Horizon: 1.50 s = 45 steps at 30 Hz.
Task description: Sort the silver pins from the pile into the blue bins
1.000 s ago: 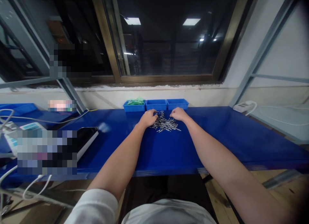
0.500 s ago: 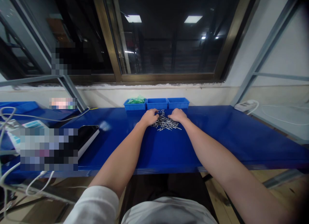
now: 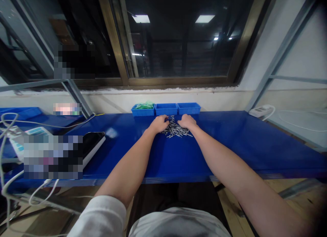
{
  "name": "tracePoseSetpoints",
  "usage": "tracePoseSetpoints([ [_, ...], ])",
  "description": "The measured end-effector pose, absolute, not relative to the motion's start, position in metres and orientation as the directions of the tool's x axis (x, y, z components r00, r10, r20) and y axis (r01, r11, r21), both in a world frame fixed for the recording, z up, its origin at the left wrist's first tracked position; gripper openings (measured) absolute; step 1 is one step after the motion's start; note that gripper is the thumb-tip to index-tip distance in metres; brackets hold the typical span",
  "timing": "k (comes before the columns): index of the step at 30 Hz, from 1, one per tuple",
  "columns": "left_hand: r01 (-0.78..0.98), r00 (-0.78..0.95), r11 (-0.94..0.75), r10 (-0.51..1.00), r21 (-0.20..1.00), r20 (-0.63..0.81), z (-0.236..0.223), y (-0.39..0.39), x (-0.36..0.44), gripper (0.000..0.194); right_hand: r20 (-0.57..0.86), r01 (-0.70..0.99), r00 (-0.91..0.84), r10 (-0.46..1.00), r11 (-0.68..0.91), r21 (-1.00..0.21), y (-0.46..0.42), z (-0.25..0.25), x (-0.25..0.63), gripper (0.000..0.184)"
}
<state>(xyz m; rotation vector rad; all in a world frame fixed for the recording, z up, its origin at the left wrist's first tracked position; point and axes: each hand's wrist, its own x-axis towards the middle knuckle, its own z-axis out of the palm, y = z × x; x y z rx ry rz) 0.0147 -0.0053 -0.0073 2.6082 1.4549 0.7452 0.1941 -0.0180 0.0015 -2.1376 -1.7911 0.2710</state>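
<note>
A heap of small silvery metal pins (image 3: 175, 130) lies on the blue table (image 3: 230, 141), just in front of three blue bins. My left hand (image 3: 159, 123) rests on the heap's left edge with fingers curled down into the pins. My right hand (image 3: 187, 121) sits on the heap's right edge, fingers bent onto the pins too. Whether either hand has pins pinched in it is hidden by the knuckles.
Three small blue bins (image 3: 166, 109) stand in a row at the table's far edge; the left one holds green bags (image 3: 143, 106). A black and white device (image 3: 93, 143) lies at left among white cables (image 3: 15, 182). A white power strip (image 3: 260, 111) sits far right.
Both hands have drawn slightly closer together over the pins. The view has shifted a little; the heap lies where it was.
</note>
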Motion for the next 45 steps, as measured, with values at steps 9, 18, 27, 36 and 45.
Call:
tracePoseSetpoints([
  [9, 0.776, 0.445, -0.559, 0.813, 0.291, 0.375, -0.006, -0.007, 0.015, 0.033, 0.058, 0.904, 0.208, 0.976, -0.169, -0.393, -0.017, 0.002, 0.198, 0.042],
  [18, 0.759, 0.425, -0.547, 0.827, 0.354, 0.368, -0.005, -0.009, 0.017, 0.036, 0.104, 0.935, 0.167, 0.980, -0.124, -0.331, -0.019, 0.003, 0.187, 0.032],
  [27, 0.729, 0.431, -0.569, 0.813, 0.381, 0.391, -0.002, -0.013, 0.018, 0.034, 0.205, 0.772, 0.059, 0.977, 0.085, -0.630, -0.008, -0.002, 0.197, 0.025],
  [36, 0.587, 0.580, -0.739, 0.669, 0.331, 0.465, 0.009, -0.029, 0.025, 0.034, 0.165, 0.126, -0.169, 0.972, 0.188, -0.974, -0.017, 0.003, 0.186, 0.023],
  [45, 0.657, 0.554, -0.697, 0.705, 0.287, 0.443, 0.005, -0.022, 0.023, 0.034, 0.338, 0.251, -0.197, 0.920, 0.381, -0.890, -0.023, 0.008, 0.191, 0.016],
])
